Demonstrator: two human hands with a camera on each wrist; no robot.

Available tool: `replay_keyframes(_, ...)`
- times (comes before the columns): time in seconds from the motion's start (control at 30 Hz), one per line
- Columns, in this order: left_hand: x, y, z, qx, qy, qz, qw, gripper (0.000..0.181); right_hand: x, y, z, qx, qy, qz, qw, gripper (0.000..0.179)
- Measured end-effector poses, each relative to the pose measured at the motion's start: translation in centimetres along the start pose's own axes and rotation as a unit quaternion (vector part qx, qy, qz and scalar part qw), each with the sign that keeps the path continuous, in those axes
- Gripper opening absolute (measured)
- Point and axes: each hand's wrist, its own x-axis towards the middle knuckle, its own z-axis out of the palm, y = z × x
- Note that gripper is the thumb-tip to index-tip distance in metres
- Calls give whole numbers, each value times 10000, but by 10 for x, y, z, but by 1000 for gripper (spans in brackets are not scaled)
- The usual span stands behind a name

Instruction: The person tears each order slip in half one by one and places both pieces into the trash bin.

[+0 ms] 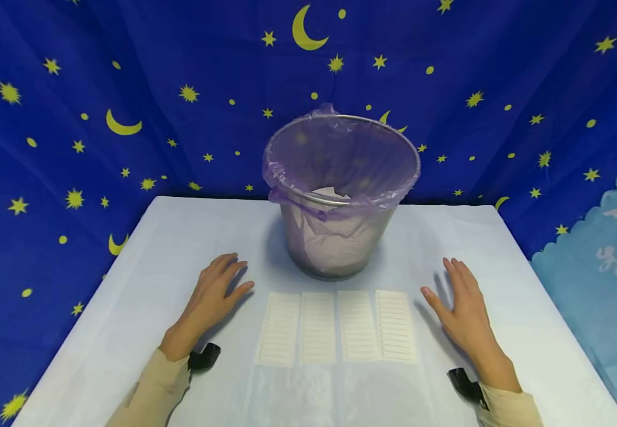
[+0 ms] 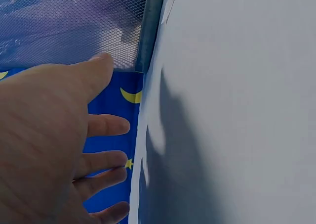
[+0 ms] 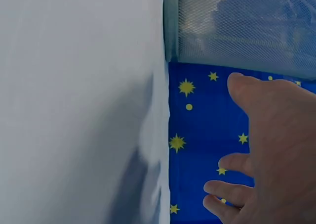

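Between the left hand [image 1: 209, 296] and right hand [image 1: 465, 314], whose loosely spread fingers hold nothing, four lined paper slips [image 1: 317, 329] lie side by side; beyond the thumbs stands a purple-lined mesh wastebasket [image 1: 335, 237]. Slips this thin probably need a light pinch at one edge.

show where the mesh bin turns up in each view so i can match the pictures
Head: the mesh bin stands near the centre, slightly right and up.
Left wrist: upper left corner, cut off by the frame.
Right wrist: upper right corner, also cut off.
Shared landmark: the blue cloth with yellow stars.
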Motion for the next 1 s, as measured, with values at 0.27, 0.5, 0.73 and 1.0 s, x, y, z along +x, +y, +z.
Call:
replay_keyframes(0.27, -4, 4, 2, -129, -366, 41, 9992, 54, -2, -8, 1, 24, -127, 78, 9999, 83)
replay_keyframes(0.5, -1, 18, 7, -282, -318, 368, 9984, 53, -2, -28, 7, 84, -110, -171, 9998, 83)
replay_keyframes(0.73, 3, 31, 19, -403, -150, 868, 9953, 51, 5, -56, 19, 315, -271, -748, 9963, 71)
replay_keyframes(1.0, 0, 36, 22, -531, -368, 849, 9943, 59, 2, -94, 45, 558, -740, -1202, 9884, 70)
